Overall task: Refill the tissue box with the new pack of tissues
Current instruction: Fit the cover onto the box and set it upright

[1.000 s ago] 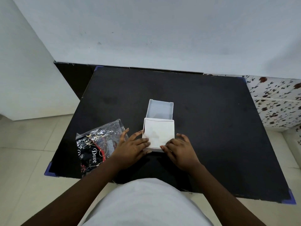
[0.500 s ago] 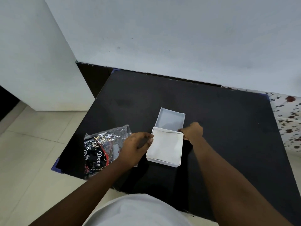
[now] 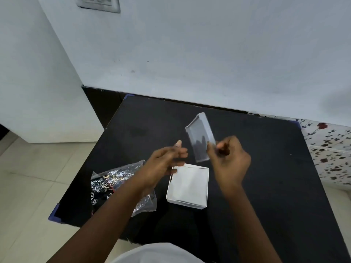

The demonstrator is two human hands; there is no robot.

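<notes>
Box lid [image 3: 201, 137]: off the box, held tilted in the air at 12 o'clock of the base, clear of the table [image 3: 266, 168]. Blurred; detail uncertain.
Right hand [image 3: 228, 160]: fingers curled, pinching the lid's near right edge.
Left hand [image 3: 163, 164]: half open, fingers loosely spread, holding nothing; hovers just beside the lid's left edge, over the base's far left corner.
Box base [image 3: 188, 186]: white, square, open side up, resting on the table near centre. Inside looks white; whether empty or lined with tissue, cannot tell.
Tissue pack [image 3: 114, 184]: crinkled black and silver wrapper, lying at 9 o'clock of the base, partly under the left forearm. Appears still sealed, though that cannot be confirmed.
Progress (judgement): early. Box opened; pack not yet opened, nothing loaded, lid not replaced.
Remaining: set lid down, open pack, load tissues, close.
Surroundings: pale wall at 12 o'clock, floor tiles at 9 o'clock, flowered cloth [image 3: 330, 147] at 3 o'clock.
Obstructions: none on the table; only the lid occupies the right hand.
</notes>
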